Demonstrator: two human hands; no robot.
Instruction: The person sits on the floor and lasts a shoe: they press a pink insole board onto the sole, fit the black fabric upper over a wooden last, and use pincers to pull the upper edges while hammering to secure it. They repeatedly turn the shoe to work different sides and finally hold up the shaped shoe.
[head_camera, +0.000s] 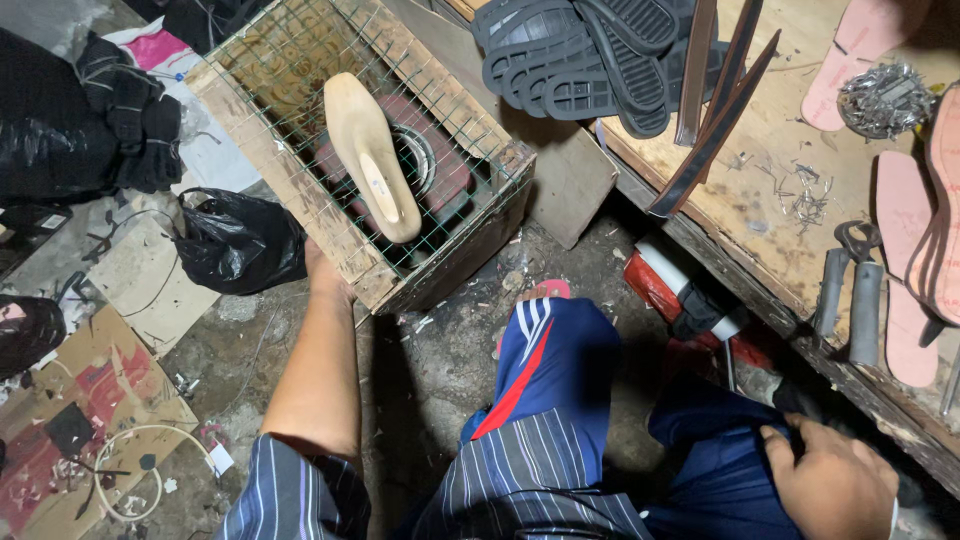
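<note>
Wooden shoe last lies on wire-mesh box, black bag beside; left hand fingers hidden.

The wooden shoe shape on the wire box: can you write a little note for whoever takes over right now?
Left hand: reaching to the near corner of the wooden box, fingers hidden behind its edge.
Right hand: resting on the dark blue trousers, holding no tool.
Wooden shoe last: lying on the box's wire mesh top, over a round heater-like part.
Black soles and pincers sit untouched on the workbench.
</note>
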